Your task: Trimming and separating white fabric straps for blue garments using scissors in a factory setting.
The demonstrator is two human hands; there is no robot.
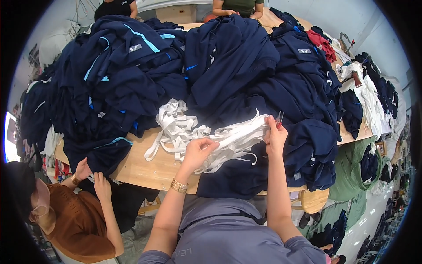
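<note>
White fabric strips (237,135) stretch between my two hands above the dark navy garments. My left hand (198,154) pinches a strip at its left end, thumb and fingers together. At the other end my right hand (276,138) is closed on the strip ends. A small pair of thread snips (279,119) with pointed metal blades and a bit of red sticks out from that same hand; its grip on them is partly hidden. Left of the strips lies a loose, tangled heap of white tape (176,123) on the wooden table (140,165).
Big piles of navy garments (233,57) cover most of the table, some with light blue trim. At left a co-worker in a brown shirt (79,215) handles a navy piece. Two people stand beyond the piles. A wooden stool (314,201) stands at right, near green sacking (351,171).
</note>
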